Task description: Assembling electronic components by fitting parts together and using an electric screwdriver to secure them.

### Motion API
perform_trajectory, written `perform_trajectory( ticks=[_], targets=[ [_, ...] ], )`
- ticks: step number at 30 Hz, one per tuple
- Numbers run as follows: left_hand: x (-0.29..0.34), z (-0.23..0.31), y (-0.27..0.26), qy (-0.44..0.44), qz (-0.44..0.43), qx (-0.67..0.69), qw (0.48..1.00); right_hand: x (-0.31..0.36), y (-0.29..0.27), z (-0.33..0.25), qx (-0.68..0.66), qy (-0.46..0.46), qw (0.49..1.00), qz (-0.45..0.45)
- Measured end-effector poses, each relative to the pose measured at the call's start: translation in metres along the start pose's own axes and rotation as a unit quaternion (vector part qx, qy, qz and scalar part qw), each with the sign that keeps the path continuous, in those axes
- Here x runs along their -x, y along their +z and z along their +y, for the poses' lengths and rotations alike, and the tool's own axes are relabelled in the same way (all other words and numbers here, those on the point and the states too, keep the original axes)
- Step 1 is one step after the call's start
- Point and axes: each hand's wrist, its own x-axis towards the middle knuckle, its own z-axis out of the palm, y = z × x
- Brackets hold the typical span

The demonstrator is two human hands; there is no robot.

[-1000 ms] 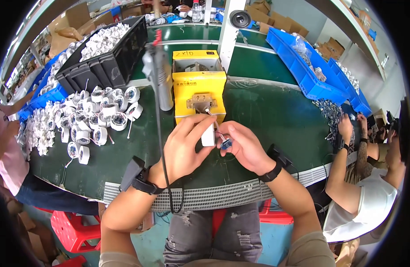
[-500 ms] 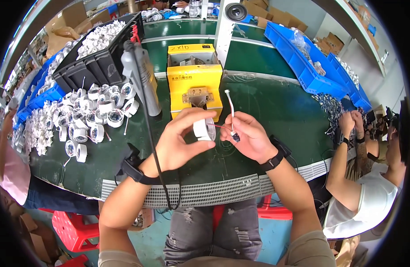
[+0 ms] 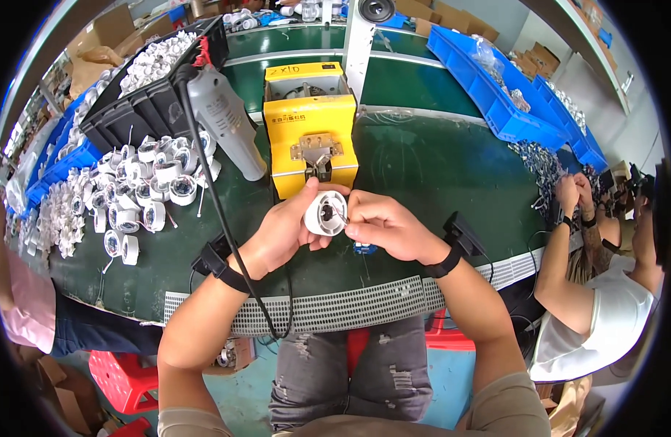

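Observation:
My left hand (image 3: 288,229) grips a small white round housing (image 3: 318,222), its hollow side with a dark hole turned up. At the housing's right rim, my right hand (image 3: 390,226) pinches a thin wire (image 3: 340,214) between thumb and finger. Just below the right fingers shows a small blue circuit board (image 3: 364,248); whether it is joined to that wire I cannot tell. Directly beyond my hands stands a yellow screw-feeder machine (image 3: 306,120). To its left is a grey electric screwdriver (image 3: 227,120), tilted, with a black cord (image 3: 226,226) running down past my left wrist.
Many white round units (image 3: 153,178) lie piled at left, before a black crate (image 3: 142,98) of small white parts. Blue bins (image 3: 481,87) stand at the far right, near a heap of dark wired parts (image 3: 539,171). A co-worker (image 3: 594,313) sits at the right.
The housing has turned its hollow side up. My right hand has moved in to it, and the wire with the white plug no longer stands up from the fingers. The screwdriver looks more tilted.

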Motion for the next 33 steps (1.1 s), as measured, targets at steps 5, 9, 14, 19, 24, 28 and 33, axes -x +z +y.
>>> perform_trajectory(
  ticks=[5,9,14,19,24,28,33],
  targets=[
    [-0.002,-0.004,0.001,0.024,0.017,0.011,1.000,-0.003,-0.001,-0.002,-0.080,0.124,0.989,0.022],
    [-0.003,-0.002,0.000,0.055,-0.004,0.002,0.998,0.000,-0.005,0.006,-0.076,0.133,0.987,0.038],
    [-0.003,-0.003,0.005,0.117,0.033,0.020,0.992,-0.002,-0.004,0.014,-0.220,0.137,0.963,0.074],
    [-0.002,-0.007,0.008,0.131,0.026,-0.072,0.988,-0.002,0.001,-0.002,-0.224,0.222,0.945,0.090],
    [-0.002,-0.009,0.005,0.141,0.066,-0.068,0.985,-0.004,0.002,-0.004,-0.072,0.121,0.973,0.183],
    [0.000,-0.003,0.006,0.180,0.108,-0.051,0.976,-0.007,-0.007,0.004,0.313,-0.131,0.913,0.226],
    [0.004,0.002,0.015,0.232,0.070,-0.008,0.970,-0.001,0.003,-0.014,-0.107,0.031,0.976,0.190]
  ],
)
